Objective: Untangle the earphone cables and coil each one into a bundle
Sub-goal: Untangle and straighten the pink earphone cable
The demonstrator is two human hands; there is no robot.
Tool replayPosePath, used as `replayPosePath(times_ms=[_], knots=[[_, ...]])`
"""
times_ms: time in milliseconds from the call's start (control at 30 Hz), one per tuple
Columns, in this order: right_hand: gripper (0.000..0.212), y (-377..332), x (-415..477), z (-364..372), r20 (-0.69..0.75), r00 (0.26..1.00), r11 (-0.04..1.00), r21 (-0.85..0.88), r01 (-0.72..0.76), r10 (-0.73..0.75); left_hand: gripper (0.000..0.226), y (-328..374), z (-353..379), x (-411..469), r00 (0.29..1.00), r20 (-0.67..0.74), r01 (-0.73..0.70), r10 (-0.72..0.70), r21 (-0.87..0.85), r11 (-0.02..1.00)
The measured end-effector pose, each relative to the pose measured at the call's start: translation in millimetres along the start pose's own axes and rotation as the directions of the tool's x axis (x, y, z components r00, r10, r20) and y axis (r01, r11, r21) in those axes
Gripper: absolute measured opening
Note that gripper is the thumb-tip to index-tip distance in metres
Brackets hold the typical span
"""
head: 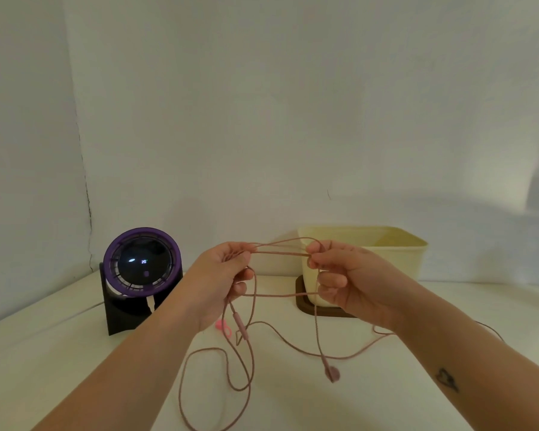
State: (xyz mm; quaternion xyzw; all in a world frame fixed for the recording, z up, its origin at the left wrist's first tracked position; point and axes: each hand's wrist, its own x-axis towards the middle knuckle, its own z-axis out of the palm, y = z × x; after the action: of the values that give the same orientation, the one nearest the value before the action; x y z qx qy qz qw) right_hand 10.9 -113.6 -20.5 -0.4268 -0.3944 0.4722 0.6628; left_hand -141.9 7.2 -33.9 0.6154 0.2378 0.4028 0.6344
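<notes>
Left hand [221, 276] and right hand [343, 276] each pinch the pink earphone cable [280, 294], stretched in several strands between them. From the grips, loops drop toward 6 o'clock onto the table [75, 353], one ending in an earbud [333, 373]. A purple fan [142, 262] stands at 9 o'clock, a cream bin [392, 256] at 2 o'clock

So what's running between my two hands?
Several strands of the pink earphone cable run between the left hand and the right hand, as the head view shows.
</notes>
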Motion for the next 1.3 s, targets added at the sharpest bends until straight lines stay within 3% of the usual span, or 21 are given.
replayPosePath(times_ms=[233, 400, 467, 533, 633, 667, 733, 833, 900, 933, 1033, 1100, 1200, 1300], knots=[[0.018, 1.5, 3.4, -11.9, -0.226, 0.961, 0.987, -0.019, 0.162, -0.162, 0.018, -1.5, -6.7, -0.1, 0.993, 0.108, 0.036, -0.057, 0.188, 0.982], [0.016, 9.1, 7.2, -20.2, -0.275, 0.932, 0.946, -0.284, 0.156, -0.237, 0.016, -1.4, -7.4, 0.0, 0.982, 0.155, 0.055, -0.106, 0.305, 0.951], [0.018, 10.6, 8.2, -18.1, -0.291, 0.895, 0.829, -0.541, 0.139, -0.339, 0.018, -6.3, -8.3, 1.2, 0.978, 0.164, 0.046, -0.131, 0.443, 0.895], [0.018, 11.4, 8.1, -14.5, -0.232, 0.847, 0.605, -0.786, 0.125, -0.478, 0.021, -9.7, -8.9, 1.4, 0.979, 0.162, 0.004, -0.123, 0.590, 0.807], [0.013, 16.6, 13.4, -26.9, -0.121, 0.769, 0.256, -0.965, 0.057, -0.628, 0.026, -9.3, -12.0, 0.6, 0.986, 0.155, -0.082, -0.057, 0.758, 0.647], [0.011, 18.1, 15.8, -35.9, -0.120, 0.756, 0.184, -0.983, 0.001, -0.643, 0.027, -7.8, -14.4, -0.3, 0.985, 0.163, -0.095, -0.057, 0.787, 0.609], [0.007, 18.0, 17.7, -52.4, -0.147, 0.754, 0.143, -0.987, -0.072, -0.640, 0.027, -5.2, -20.8, -0.6, 0.977, 0.188, -0.100, -0.096, 0.814, 0.572], [0.018, 21.6, 18.8, -68.0, -0.079, 0.779, 0.078, -0.996, -0.038, -0.622, 0.026, -3.5, -25.5, 2.3, 0.973, 0.192, -0.083, -0.126, 0.808, 0.584], [0.014, 23.2, 15.7, -65.0, -0.092, 0.801, 0.095, -0.995, -0.044, -0.592, 0.025, -3.1, -26.2, 4.1, 0.972, 0.193, -0.070, -0.133, 0.781, 0.620], [0.010, 23.0, 14.8, -63.6, -0.108, 0.808, 0.116, -0.992, -0.050, -0.579, 0.023, -1.8, -27.1, 3.2, 0.963, 0.217, -0.050, -0.159, 0.727, 0.685], [0.007, 17.4, 12.0, -59.4, -0.113, 0.833, 0.146, -0.989, -0.039, -0.541, 0.025, 5.7, -33.1, -2.4, 0.903, 0.374, 0.089, -0.214, 0.325, 0.941], [0.011, 13.7, 10.7, -54.8, -0.122, 0.861, 0.213, -0.977, -0.016, -0.494, 0.030, 10.6, -36.9, -4.4, 0.903, 0.401, 0.116, -0.156, 0.122, 0.986], [0.017, 8.9, 9.6, -49.0, -0.197, 0.889, 0.446, -0.895, 0.010, -0.414, 0.034, 16.4, -34.8, -5.8, 0.906, 0.413, 0.128, -0.095, -0.053, 0.990], [0.019, 5.3, 6.6, -45.4, -0.290, 0.891, 0.708, -0.705, 0.049, -0.349, 0.037, 21.9, -33.1, -8.6, 0.898, 0.436, 0.135, -0.063, -0.134, 0.982]])
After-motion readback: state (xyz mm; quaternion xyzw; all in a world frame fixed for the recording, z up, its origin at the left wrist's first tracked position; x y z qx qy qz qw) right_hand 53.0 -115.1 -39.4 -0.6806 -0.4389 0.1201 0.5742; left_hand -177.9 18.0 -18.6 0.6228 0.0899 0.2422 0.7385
